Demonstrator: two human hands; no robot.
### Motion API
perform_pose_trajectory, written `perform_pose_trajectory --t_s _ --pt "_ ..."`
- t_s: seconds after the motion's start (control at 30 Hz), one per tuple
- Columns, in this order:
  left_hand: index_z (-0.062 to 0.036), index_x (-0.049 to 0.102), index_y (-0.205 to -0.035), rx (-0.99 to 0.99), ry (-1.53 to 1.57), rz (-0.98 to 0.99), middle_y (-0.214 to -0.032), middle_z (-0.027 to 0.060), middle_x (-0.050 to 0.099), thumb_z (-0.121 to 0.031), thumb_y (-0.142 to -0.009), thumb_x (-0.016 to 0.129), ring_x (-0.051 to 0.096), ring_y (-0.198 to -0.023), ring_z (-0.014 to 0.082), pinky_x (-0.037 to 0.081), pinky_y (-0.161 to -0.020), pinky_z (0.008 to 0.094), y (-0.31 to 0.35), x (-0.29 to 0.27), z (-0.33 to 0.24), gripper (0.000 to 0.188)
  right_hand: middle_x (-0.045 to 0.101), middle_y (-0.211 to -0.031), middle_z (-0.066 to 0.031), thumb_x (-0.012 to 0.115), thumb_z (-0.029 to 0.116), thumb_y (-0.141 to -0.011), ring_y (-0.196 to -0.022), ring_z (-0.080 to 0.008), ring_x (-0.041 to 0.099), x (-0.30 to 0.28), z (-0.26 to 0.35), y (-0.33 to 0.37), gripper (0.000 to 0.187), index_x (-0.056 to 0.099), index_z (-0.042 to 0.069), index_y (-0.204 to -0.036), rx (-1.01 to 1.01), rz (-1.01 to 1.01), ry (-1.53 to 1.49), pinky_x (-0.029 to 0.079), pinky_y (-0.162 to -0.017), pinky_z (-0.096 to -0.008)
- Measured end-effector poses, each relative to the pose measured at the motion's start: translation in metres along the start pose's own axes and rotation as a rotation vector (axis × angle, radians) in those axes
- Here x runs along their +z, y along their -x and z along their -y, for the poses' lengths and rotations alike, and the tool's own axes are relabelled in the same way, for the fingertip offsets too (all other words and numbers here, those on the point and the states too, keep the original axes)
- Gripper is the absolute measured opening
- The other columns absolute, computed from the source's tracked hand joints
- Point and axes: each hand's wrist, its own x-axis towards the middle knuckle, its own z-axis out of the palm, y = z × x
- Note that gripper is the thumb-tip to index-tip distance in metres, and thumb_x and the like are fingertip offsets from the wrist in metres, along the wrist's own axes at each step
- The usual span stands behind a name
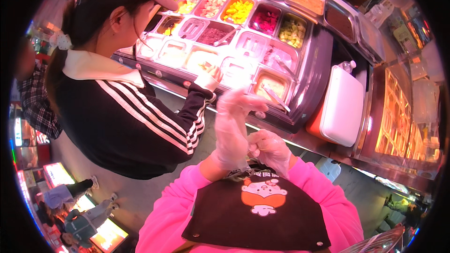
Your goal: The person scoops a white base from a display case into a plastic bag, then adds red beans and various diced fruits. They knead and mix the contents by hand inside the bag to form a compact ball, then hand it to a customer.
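Note:
Clear plastic gloves cover both of my hands. My left hand [233, 119] is raised in front of the food counter, its fingers stretched out and bent toward the right, with nothing in them. Lower and to the right, my right hand [271, 149] is closed beside the left wrist. Its fingertips pinch the thin plastic of the left glove [239, 152] near the cuff. Behind my hands, a metal pan of pale food [272, 86] sits in the counter with a metal utensil [276, 98] lying in it.
A co-worker in a dark striped jacket [131, 126] stands close on my left, one hand [209, 77] over the pans. Fruit pans [237, 11] line the counter [300, 107]. A white-lidded box [344, 107] stands at right, before a lit, divided case [398, 117].

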Motion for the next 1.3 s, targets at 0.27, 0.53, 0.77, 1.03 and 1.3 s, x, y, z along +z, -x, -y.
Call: perform_pose_trajectory --t_s 0.27,0.53,0.77,1.03,1.3 --pt "0.0026 0.02 -0.162 -0.188 -0.408 0.206 -0.164 0.0201 0.031 -0.032 -0.08 0.087 0.032 -0.153 0.03 0.028 -0.123 0.0437 0.015 -0.055 0.004 0.111 0.072 -0.109 -0.0158 0.075 0.009 -0.094 -0.084 -0.019 0.067 0.016 0.035 -0.004 0.025 0.07 -0.006 -0.113 -0.086 -0.332 0.315 0.055 -0.08 -0.0327" --pt "0.0008 0.05 -0.146 -0.502 -0.32 0.163 -0.138 0.0107 0.059 -0.007 -0.092 0.079 0.059 -0.125 0.0189 0.048 -0.106 0.0345 0.035 -0.069 0.009 0.062 0.074 -0.101 -0.0112 0.072 0.0 -0.093 -0.086 -0.0164 0.069 0.034 0.022 -0.039 0.013 0.074 -0.003 -0.106 -0.388 -0.406 0.86 0.055 -0.08 -0.029" --pt "0.0011 0.072 -0.113 -0.563 -0.078 -0.167 -0.106 0.0071 0.073 -0.011 -0.103 0.066 0.065 -0.094 0.0119 0.053 -0.086 0.0265 0.032 -0.085 0.004 0.016 0.073 -0.092 -0.0074 0.071 -0.001 -0.092 -0.084 -0.0131 0.067 0.037 0.027 -0.06 0.011 0.073 -0.004 -0.102 -0.422 -0.393 1.252 0.053 -0.075 -0.0272" --pt "-0.0065 0.056 -0.087 -0.463 0.874 -0.138 -0.077 0.0048 0.052 -0.031 -0.109 0.053 0.056 -0.081 0.0193 0.051 -0.104 0.0448 0.006 -0.089 -0.003 0.033 0.067 -0.1 -0.0112 0.064 0.005 -0.098 -0.109 -0.027 0.063 0.037 0.061 -0.053 0.004 0.065 0.001 -0.095 -0.168 -0.013 0.177 0.047 -0.106 -0.0446" --pt "0.0008 0.064 -0.111 -1.007 0.433 0.155 -0.085 0.0157 0.069 -0.024 -0.105 0.054 0.07 -0.075 0.0231 0.054 -0.074 0.0294 -0.003 -0.04 0.024 0.027 0.055 -0.131 -0.021 0.062 0.019 -0.1 -0.084 -0.0261 0.073 0.042 0.08 -0.037 0.051 0.04 0.015 -0.146 0.075 0.253 0.043 0.055 -0.1 -0.0464"
